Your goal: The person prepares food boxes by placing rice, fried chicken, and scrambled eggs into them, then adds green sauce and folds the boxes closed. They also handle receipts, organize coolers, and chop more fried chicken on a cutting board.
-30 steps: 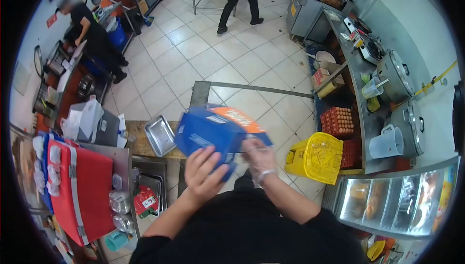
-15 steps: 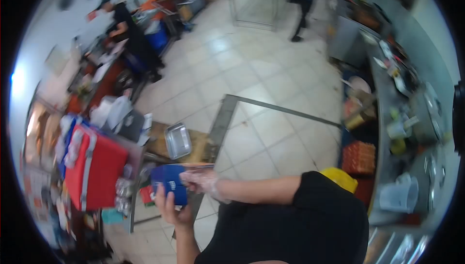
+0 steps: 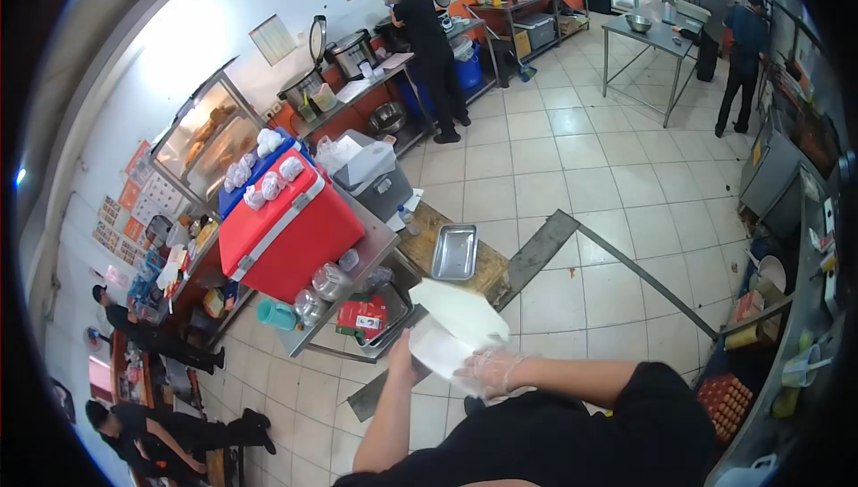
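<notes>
A cardboard takeaway box [image 3: 433, 350] is tilted in front of my body, its white inside facing me and its lid flap raised. My bare left hand [image 3: 401, 358] grips the box's left edge, its fingers partly hidden behind the card. On the near right side, my right hand [image 3: 488, 370], in a clear plastic glove, holds the box with fingers reaching over its white inner face. Just beyond the box, a metal tray [image 3: 455, 252] rests on a wooden board [image 3: 416, 246].
A red cooler [image 3: 290, 228] stands on a metal table [image 3: 380, 241] to the left, near a grey bin [image 3: 380, 185]. Egg trays [image 3: 722, 405] are low at right, beside a long counter [image 3: 809, 308]. Several people work farther off, one [image 3: 429, 49] at the back counter.
The box showed its blue outside; now its white inside shows and its lid is opened out. My right hand has moved onto the inner side. The view has swung left.
</notes>
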